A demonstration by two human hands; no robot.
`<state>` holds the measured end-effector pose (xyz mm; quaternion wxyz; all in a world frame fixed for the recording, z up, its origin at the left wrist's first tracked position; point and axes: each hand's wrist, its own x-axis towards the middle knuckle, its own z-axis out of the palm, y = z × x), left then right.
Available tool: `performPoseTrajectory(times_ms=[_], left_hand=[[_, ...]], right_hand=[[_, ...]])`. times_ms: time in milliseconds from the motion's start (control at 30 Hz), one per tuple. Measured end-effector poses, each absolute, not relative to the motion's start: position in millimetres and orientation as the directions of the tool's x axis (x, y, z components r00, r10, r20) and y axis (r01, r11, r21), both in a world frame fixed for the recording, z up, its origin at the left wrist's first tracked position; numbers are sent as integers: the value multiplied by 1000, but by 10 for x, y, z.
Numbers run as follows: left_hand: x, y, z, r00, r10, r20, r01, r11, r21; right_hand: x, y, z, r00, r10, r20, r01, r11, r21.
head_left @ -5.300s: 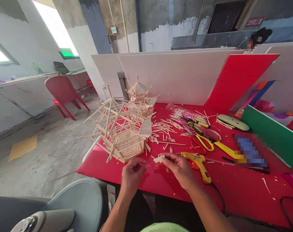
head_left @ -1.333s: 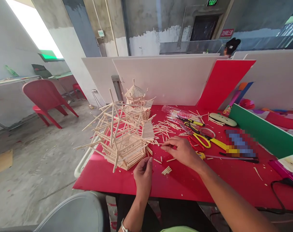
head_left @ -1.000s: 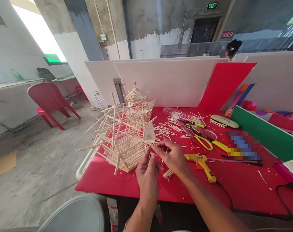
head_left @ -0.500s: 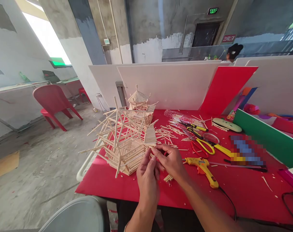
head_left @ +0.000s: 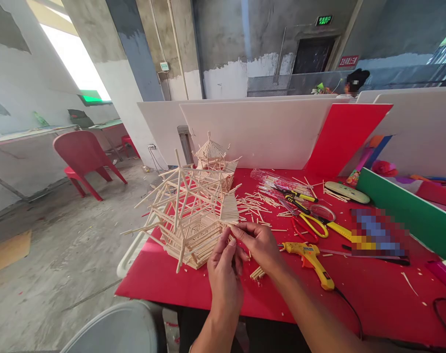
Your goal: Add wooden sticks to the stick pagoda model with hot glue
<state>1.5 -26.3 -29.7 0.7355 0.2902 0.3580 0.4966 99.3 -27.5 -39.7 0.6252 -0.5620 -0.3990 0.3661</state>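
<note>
A pale wooden-stick pavilion frame (head_left: pixel 186 215) stands on the left end of the red table (head_left: pixel 355 294), with a smaller finished stick pagoda (head_left: pixel 212 154) behind it. My left hand (head_left: pixel 224 274) and my right hand (head_left: pixel 261 245) meet just right of the frame's near corner. Both have fingers pinched together on short wooden sticks, the fingertips touching each other. A small bundle of cut sticks (head_left: pixel 257 272) lies on the table under my right wrist. Many loose cut sticks (head_left: pixel 254 203) are scattered behind my hands.
A yellow glue gun (head_left: pixel 311 255) lies right of my right hand, its cord trailing to the table's front edge. Yellow scissors (head_left: pixel 313 221), pliers (head_left: pixel 296 195), a plastic sleeve of sticks and a green board (head_left: pixel 406 211) lie further right. White and red boards stand behind. A red chair (head_left: pixel 85 157) stands at left.
My right hand came back from the loose sticks to my left hand. Both hands then rose together toward the near corner of the stick frame. The bundle of sticks stayed on the table.
</note>
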Motion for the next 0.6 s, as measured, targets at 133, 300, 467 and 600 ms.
performPoseTrajectory(times_ms=[133,300,467,600], left_hand=[[13,-266,-282,244,940,-237,-532,334,778],[7,-271,-265,242,937,-250,-534,344,772],[6,-272,-263,249,938,-243,-541,343,768],[5,-271,-261,247,939,-240,-541,339,770]], right_hand=[[992,-265,-404,409,909,78,-29,99,-995],[995,-269,-400,394,917,59,-47,84,-995],[994,-268,-388,395,917,49,-54,77,-996],[987,-265,-386,398,915,60,-55,89,-995]])
